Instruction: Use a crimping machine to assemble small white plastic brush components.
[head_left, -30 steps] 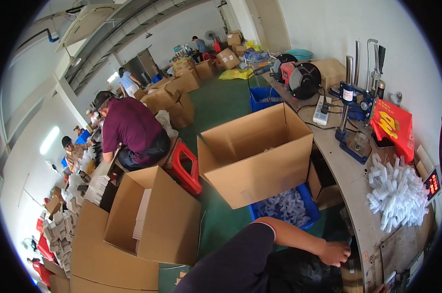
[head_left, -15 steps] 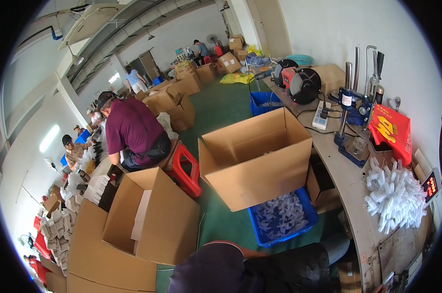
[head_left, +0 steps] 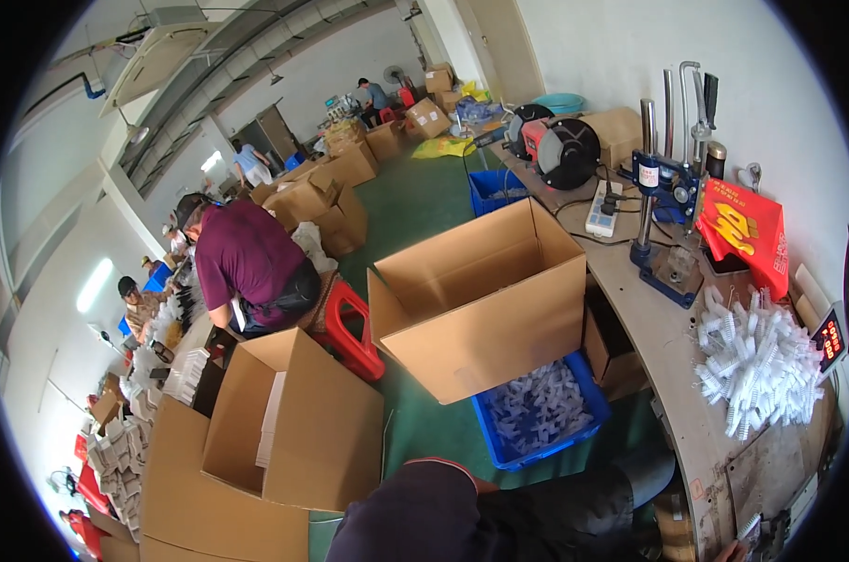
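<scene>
At the lower right edge, the fingertips of my right hand (head_left: 727, 554) show beside a small clear ridged plastic piece (head_left: 750, 526), which they appear to grip at its lower end. The rest of that hand is cut off. My left hand is out of sight; only my dark sleeve (head_left: 415, 510) and a bit of skin below its red-edged cuff show. Up the bench from my right hand lies a heap of similar clear ridged pieces (head_left: 757, 365). A digital display with red digits (head_left: 828, 341) stands beside the heap.
A blue bin (head_left: 542, 412) of clear plastic parts sits below a large open carton (head_left: 481, 328). Another open carton (head_left: 293, 421) stands left. The curved bench (head_left: 631, 281) carries a hand press (head_left: 668, 206), power strip (head_left: 603, 208) and grinder (head_left: 556, 145). A person in maroon (head_left: 256, 253) sits by a red stool (head_left: 350, 328).
The view has shifted slightly, so the bench and cartons sit a little further left. The plastic piece by my right fingers has moved slightly up and right.
</scene>
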{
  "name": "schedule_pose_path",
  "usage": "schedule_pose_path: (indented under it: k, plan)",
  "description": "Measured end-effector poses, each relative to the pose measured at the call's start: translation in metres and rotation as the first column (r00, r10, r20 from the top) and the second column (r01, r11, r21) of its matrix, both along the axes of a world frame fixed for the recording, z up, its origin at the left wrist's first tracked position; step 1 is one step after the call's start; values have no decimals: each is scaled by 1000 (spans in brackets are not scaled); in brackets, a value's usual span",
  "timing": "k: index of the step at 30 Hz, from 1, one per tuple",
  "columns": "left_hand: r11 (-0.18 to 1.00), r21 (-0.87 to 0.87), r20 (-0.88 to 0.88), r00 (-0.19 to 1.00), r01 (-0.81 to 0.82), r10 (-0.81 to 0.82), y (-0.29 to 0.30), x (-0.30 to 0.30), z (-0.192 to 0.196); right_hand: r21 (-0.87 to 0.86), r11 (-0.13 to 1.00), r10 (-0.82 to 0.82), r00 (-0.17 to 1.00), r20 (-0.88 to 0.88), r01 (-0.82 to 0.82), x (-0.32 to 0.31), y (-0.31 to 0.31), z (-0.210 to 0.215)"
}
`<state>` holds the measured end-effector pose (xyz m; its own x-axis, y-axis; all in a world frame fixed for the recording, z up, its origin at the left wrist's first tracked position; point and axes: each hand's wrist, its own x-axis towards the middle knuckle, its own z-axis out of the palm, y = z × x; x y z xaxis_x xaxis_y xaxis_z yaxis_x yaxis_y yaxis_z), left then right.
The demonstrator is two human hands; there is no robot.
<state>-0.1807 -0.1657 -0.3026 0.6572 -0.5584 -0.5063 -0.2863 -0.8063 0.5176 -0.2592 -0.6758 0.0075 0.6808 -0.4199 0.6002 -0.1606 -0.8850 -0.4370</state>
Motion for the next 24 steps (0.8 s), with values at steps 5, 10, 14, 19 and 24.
schedule_pose_path:
  k: [5,10,14,19,24]
  plan:
    - [1000,2,0,1000,22,-22,1,-8,12,-15,1000,-22,997,-71,21,-3,0,9]
    - [991,-41,-12,992,128,-129,-39,6,22,33,994,100,994,48,-101,-1,-4,13]
    - [945,-78,-52,945,318,-323,-98,20,16,70,997,-25,973,-227,42,4,-6,15]
    - [876,-174,-125,872,450,-472,-189,19,-29,165,982,104,993,-46,-96,16,4,20]
    - [895,-173,-201,875,412,-441,-205,22,-42,220,970,107,994,-15,-101,27,14,7]
